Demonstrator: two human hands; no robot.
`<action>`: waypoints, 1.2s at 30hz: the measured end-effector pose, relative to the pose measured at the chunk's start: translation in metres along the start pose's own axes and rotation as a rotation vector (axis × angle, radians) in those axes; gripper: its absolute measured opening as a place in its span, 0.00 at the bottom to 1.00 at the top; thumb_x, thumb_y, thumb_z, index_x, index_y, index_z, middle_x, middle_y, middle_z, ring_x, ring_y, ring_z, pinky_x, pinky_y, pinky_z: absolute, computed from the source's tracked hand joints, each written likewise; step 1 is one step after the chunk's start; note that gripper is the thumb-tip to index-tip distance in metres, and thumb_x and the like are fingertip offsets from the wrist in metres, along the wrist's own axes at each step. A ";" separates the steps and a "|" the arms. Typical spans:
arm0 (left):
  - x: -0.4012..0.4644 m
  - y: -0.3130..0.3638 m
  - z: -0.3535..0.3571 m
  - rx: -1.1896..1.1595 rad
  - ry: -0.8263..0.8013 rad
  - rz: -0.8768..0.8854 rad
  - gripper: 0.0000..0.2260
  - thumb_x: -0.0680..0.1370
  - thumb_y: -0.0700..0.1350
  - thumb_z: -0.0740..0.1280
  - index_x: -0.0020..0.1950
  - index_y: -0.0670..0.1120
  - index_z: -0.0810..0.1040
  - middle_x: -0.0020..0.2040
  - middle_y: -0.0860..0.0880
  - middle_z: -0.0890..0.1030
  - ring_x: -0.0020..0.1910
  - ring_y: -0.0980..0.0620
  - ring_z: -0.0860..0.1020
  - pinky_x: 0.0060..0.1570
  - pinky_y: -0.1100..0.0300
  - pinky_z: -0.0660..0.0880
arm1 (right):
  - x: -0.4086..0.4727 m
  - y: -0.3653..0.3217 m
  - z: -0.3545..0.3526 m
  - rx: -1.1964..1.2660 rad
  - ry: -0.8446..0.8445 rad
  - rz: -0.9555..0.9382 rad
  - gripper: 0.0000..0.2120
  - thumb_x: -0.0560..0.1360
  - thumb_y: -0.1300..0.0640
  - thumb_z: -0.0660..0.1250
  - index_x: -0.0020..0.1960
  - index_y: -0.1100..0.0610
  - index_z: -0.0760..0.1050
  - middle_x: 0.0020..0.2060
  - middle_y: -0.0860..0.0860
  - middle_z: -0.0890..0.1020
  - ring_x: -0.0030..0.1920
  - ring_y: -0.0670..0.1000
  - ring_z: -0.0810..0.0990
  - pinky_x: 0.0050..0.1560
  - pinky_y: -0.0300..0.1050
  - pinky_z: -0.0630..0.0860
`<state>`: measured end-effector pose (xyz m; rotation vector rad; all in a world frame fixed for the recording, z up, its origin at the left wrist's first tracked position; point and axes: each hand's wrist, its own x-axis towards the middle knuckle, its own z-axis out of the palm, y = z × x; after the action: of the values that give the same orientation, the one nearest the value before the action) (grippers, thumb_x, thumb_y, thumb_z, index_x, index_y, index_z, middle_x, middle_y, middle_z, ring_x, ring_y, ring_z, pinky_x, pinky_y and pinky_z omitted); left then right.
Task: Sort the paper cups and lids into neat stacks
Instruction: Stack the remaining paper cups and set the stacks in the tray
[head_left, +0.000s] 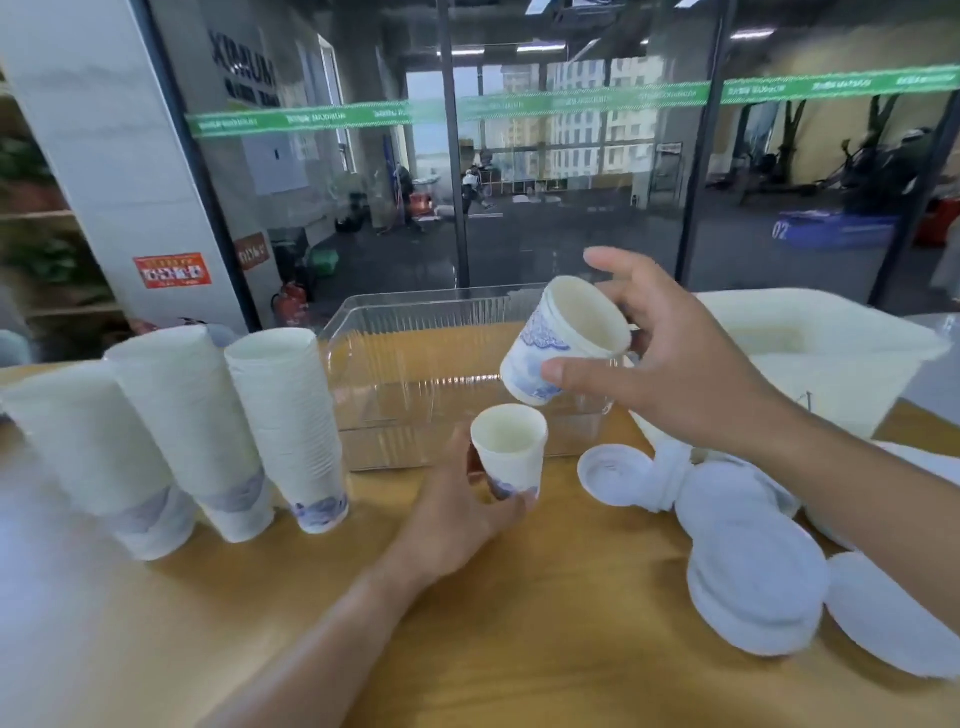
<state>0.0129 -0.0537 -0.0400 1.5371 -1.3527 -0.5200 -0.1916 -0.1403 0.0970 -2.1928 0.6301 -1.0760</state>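
Lid stacks (756, 587) at right are blurred and partly cut off; count uncertain. Three cup stacks (291, 426) stand left on the bench (519, 623). Left hand (462, 512) grips one upright cup (511, 452). Right hand (670, 374) grips a tilted cup (561, 343) above the clear bin (415, 322).

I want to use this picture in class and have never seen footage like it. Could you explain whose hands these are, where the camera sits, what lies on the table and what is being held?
There is no machine: a person wears one camera on the head, looking down at both bare hands. The left hand grips an upright paper cup on the wooden table. The right hand holds a tilted cup above it. At the left stand three tall cup stacks. White lids lie piled at the right. Behind are a clear plastic bin and a white tub.
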 end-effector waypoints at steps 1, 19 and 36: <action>-0.001 -0.003 -0.001 -0.010 -0.027 -0.018 0.30 0.71 0.47 0.82 0.69 0.55 0.72 0.57 0.60 0.83 0.56 0.59 0.82 0.59 0.60 0.80 | -0.003 0.000 0.011 -0.014 -0.021 0.003 0.43 0.66 0.44 0.82 0.76 0.43 0.65 0.60 0.39 0.82 0.59 0.43 0.82 0.63 0.53 0.79; -0.005 -0.001 -0.011 -0.041 -0.042 0.057 0.33 0.73 0.48 0.80 0.71 0.66 0.67 0.64 0.68 0.77 0.67 0.64 0.75 0.70 0.63 0.70 | -0.016 0.026 0.046 -0.029 -0.213 0.172 0.41 0.68 0.30 0.68 0.78 0.41 0.63 0.64 0.35 0.78 0.64 0.34 0.76 0.66 0.36 0.71; 0.083 0.123 0.009 0.122 0.059 0.341 0.12 0.82 0.45 0.68 0.64 0.57 0.79 0.58 0.64 0.80 0.57 0.69 0.77 0.54 0.76 0.74 | 0.030 0.089 -0.140 -0.447 0.077 0.257 0.11 0.79 0.48 0.72 0.60 0.49 0.80 0.55 0.40 0.83 0.58 0.44 0.80 0.62 0.42 0.74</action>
<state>-0.0316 -0.1209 0.0849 1.3664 -1.5828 -0.1814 -0.3024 -0.2656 0.1184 -2.3549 1.2514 -0.9537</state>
